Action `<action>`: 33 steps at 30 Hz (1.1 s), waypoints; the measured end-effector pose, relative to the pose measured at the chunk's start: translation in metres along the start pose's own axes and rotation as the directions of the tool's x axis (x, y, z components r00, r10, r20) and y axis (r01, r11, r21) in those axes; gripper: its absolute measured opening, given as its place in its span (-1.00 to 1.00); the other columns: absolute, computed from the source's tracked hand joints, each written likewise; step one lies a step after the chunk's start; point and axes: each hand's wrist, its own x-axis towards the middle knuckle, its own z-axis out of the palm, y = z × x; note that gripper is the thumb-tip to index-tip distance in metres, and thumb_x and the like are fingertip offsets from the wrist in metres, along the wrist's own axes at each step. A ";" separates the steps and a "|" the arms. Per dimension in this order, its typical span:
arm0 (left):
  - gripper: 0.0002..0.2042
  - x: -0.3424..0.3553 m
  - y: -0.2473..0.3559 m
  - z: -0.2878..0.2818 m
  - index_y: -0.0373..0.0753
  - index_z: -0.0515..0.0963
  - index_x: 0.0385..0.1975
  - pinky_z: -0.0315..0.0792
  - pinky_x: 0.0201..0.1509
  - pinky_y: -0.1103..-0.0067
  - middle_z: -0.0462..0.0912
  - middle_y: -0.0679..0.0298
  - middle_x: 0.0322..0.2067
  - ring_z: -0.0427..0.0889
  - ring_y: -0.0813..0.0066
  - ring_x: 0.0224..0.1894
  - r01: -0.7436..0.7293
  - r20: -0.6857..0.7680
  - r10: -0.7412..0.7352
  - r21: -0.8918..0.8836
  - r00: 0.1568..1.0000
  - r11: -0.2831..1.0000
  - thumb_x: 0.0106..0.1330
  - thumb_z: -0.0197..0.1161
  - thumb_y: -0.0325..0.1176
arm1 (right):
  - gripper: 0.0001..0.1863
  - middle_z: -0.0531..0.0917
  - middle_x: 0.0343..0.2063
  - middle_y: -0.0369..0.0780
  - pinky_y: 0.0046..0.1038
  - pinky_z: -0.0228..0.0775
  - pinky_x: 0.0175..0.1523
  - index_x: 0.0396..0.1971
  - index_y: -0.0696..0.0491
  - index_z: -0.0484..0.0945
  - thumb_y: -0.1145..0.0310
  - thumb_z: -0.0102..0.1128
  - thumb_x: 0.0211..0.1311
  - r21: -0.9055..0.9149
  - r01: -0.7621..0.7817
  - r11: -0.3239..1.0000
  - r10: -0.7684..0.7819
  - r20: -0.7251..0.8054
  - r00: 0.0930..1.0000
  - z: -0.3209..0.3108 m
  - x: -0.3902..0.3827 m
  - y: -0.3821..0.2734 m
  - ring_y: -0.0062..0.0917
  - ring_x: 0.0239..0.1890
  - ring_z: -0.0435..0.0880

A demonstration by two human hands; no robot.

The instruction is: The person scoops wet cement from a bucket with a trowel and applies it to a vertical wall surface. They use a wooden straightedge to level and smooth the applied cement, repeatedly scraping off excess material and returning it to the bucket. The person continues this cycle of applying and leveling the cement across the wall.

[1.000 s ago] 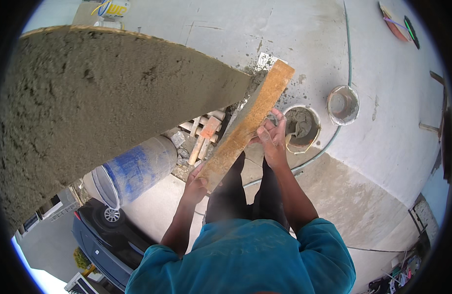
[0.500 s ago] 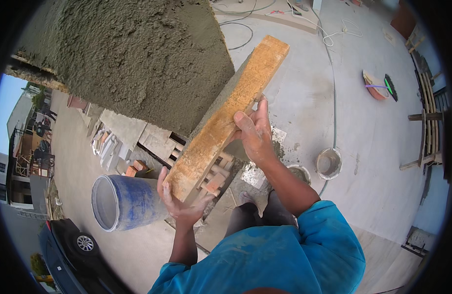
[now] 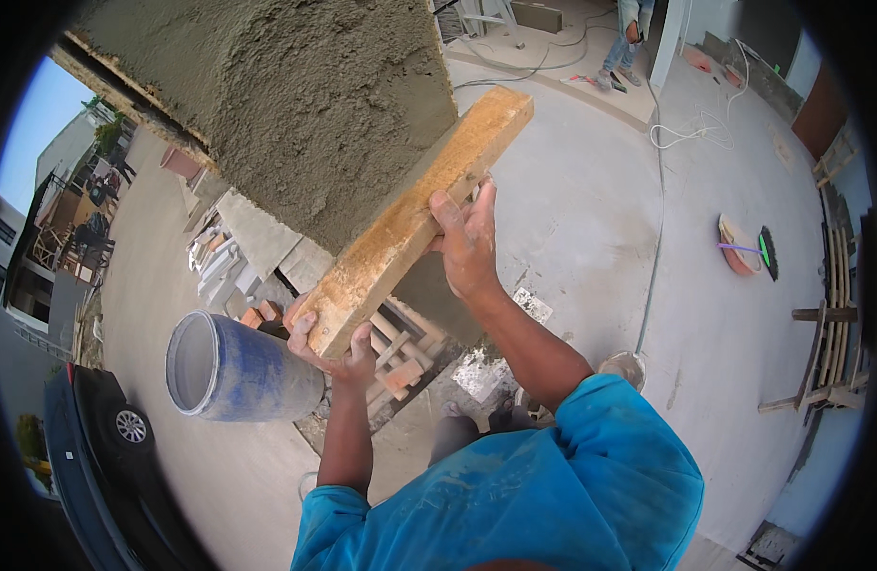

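A long wooden board (image 3: 400, 238), yellowish and thick, lies slantwise in front of me. My left hand (image 3: 341, 350) is wrapped round its near lower end, thumb and fingers on opposite sides. Farther up, my right hand (image 3: 469, 238) grips the board's right edge, thumb on the upper face. Both hands are dusted with grey. Beyond the board's left long edge is a wall face of wet grey mortar (image 3: 286, 105), rough in the middle and smoother near its right edge. The board's far edge lies against or very close to this mortar; exact contact cannot be told.
A blue drum (image 3: 263, 376) stands at my left, near broken bricks (image 3: 260, 312) and white offcuts. Below the board are wooden pieces (image 3: 400, 357). A bucket (image 3: 625, 367) is by my right elbow. Another person (image 3: 627, 43) stands at the far right; cables (image 3: 659, 219) cross the floor.
The board and both hands have shifted left, its near end rising and its far end dropping slightly. My view has tilted, bringing another person's legs into sight at the far side.
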 end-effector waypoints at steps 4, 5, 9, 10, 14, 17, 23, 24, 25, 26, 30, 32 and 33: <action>-0.28 0.053 0.018 0.004 -0.19 0.15 0.18 0.40 0.17 0.31 0.31 -0.07 0.07 0.41 0.17 0.13 -0.123 -0.007 0.123 0.065 0.992 0.990 0.21 0.49 -0.07 | -0.48 0.50 -0.03 -0.02 -0.33 0.77 -0.22 0.21 0.10 0.03 0.21 0.05 0.49 0.063 0.057 0.996 -0.061 0.069 0.996 0.032 0.025 -0.044 -0.38 -0.13 0.73; -0.29 0.069 0.025 0.006 -0.20 0.16 0.17 0.39 0.18 0.31 0.31 -0.06 0.07 0.40 0.17 0.13 -0.134 -0.013 0.136 0.068 0.991 0.989 0.21 0.49 -0.08 | -0.49 0.50 -0.03 -0.02 -0.32 0.77 -0.22 0.20 0.10 0.04 0.20 0.05 0.49 0.089 0.080 0.993 -0.088 0.089 0.992 0.041 0.033 -0.053 -0.38 -0.13 0.73; -0.33 0.121 0.048 0.015 -0.21 0.22 0.15 0.34 0.22 0.33 0.32 -0.03 0.06 0.39 0.20 0.14 -0.087 -0.060 0.092 0.084 0.994 0.993 0.22 0.48 -0.09 | -0.47 0.49 -0.02 0.02 -0.32 0.78 -0.26 0.15 0.12 0.05 0.16 0.09 0.46 0.109 0.102 0.989 -0.120 0.178 0.977 0.056 0.065 -0.078 -0.31 -0.12 0.73; -0.35 0.131 0.053 0.018 -0.21 0.25 0.13 0.30 0.25 0.34 0.33 -0.01 0.04 0.38 0.22 0.13 -0.086 -0.092 0.091 0.058 0.992 0.995 0.21 0.49 -0.08 | -0.43 0.46 -0.01 0.05 -0.33 0.79 -0.30 0.13 0.14 0.02 0.16 0.13 0.44 0.126 0.103 0.987 -0.125 0.186 0.975 0.059 0.070 -0.085 -0.27 -0.13 0.73; -0.35 0.111 0.052 0.004 -0.20 0.22 0.14 0.34 0.22 0.33 0.33 -0.02 0.02 0.38 0.22 0.11 -0.075 -0.077 0.078 0.039 0.994 0.996 0.22 0.47 -0.09 | -0.36 0.41 0.00 0.10 -0.31 0.80 -0.31 0.13 0.19 -0.04 0.15 0.17 0.42 0.126 0.025 0.992 -0.052 0.216 0.975 0.059 0.052 -0.083 -0.22 -0.11 0.72; -0.35 0.102 0.052 -0.009 -0.20 0.21 0.14 0.35 0.20 0.34 0.33 -0.04 0.01 0.39 0.20 0.11 -0.095 -0.099 0.095 -0.002 0.991 0.995 0.23 0.46 -0.08 | -0.31 0.39 0.00 0.12 -0.29 0.81 -0.29 0.13 0.22 -0.09 0.14 0.19 0.41 0.094 0.036 0.995 -0.055 0.207 0.977 0.064 0.038 -0.076 -0.19 -0.09 0.71; -0.36 0.165 0.076 -0.003 -0.25 0.23 0.17 0.36 0.22 0.40 0.28 0.09 0.03 0.36 0.28 0.13 -0.064 -0.112 0.058 -0.057 0.992 0.996 0.27 0.44 -0.11 | -0.37 0.39 -0.05 0.14 -0.25 0.79 -0.33 -0.02 0.15 -0.02 0.10 0.23 0.37 0.180 0.106 0.978 -0.148 0.237 0.960 0.099 0.073 -0.110 -0.19 -0.16 0.72; -0.36 0.176 0.076 0.000 -0.25 0.23 0.17 0.37 0.22 0.40 0.28 0.10 0.04 0.36 0.29 0.13 -0.074 -0.103 0.070 -0.036 0.992 0.997 0.27 0.44 -0.11 | -0.38 0.40 -0.06 0.14 -0.24 0.79 -0.34 -0.04 0.14 -0.01 0.09 0.23 0.37 0.188 0.124 0.974 -0.169 0.245 0.955 0.102 0.080 -0.116 -0.19 -0.18 0.73; -0.36 0.184 0.079 0.002 -0.26 0.23 0.17 0.38 0.21 0.41 0.27 0.10 0.04 0.37 0.29 0.13 -0.086 -0.092 0.085 -0.012 0.992 0.996 0.27 0.45 -0.11 | -0.38 0.40 -0.07 0.14 -0.24 0.78 -0.34 -0.04 0.14 -0.02 0.09 0.23 0.37 0.183 0.129 0.975 -0.172 0.246 0.954 0.103 0.090 -0.123 -0.19 -0.20 0.73; -0.36 0.188 0.087 0.004 -0.26 0.24 0.17 0.38 0.21 0.41 0.27 0.11 0.04 0.36 0.30 0.13 -0.040 -0.078 0.037 -0.033 0.996 0.999 0.27 0.45 -0.10 | -0.37 0.40 -0.07 0.14 -0.23 0.78 -0.35 -0.03 0.14 -0.02 0.09 0.24 0.37 0.178 0.127 0.976 -0.169 0.244 0.955 0.101 0.099 -0.127 -0.19 -0.22 0.73; -0.35 0.183 0.091 -0.001 -0.26 0.24 0.16 0.39 0.20 0.42 0.26 0.13 0.04 0.37 0.31 0.14 -0.005 -0.084 0.005 0.004 0.996 1.000 0.26 0.45 -0.09 | -0.34 0.40 -0.08 0.15 -0.23 0.78 -0.34 -0.02 0.16 -0.04 0.08 0.24 0.37 0.175 0.110 0.978 -0.154 0.260 0.953 0.102 0.087 -0.122 -0.18 -0.23 0.73; -0.36 0.168 0.083 -0.011 -0.26 0.24 0.16 0.38 0.21 0.44 0.28 0.13 0.03 0.39 0.32 0.13 -0.024 -0.121 0.018 -0.052 0.993 0.998 0.26 0.45 -0.10 | -0.36 0.40 -0.07 0.16 -0.26 0.78 -0.35 -0.02 0.14 -0.04 0.07 0.22 0.39 0.154 0.080 0.985 -0.119 0.261 0.958 0.104 0.069 -0.115 -0.18 -0.22 0.74; -0.37 0.169 0.078 -0.014 -0.25 0.24 0.18 0.36 0.24 0.42 0.31 0.13 0.04 0.40 0.31 0.16 -0.051 -0.125 0.049 -0.015 0.991 0.999 0.28 0.42 -0.11 | -0.37 0.39 -0.07 0.16 -0.27 0.78 -0.35 -0.02 0.13 -0.04 0.07 0.22 0.39 0.157 0.093 0.983 -0.131 0.258 0.957 0.107 0.072 -0.114 -0.18 -0.22 0.74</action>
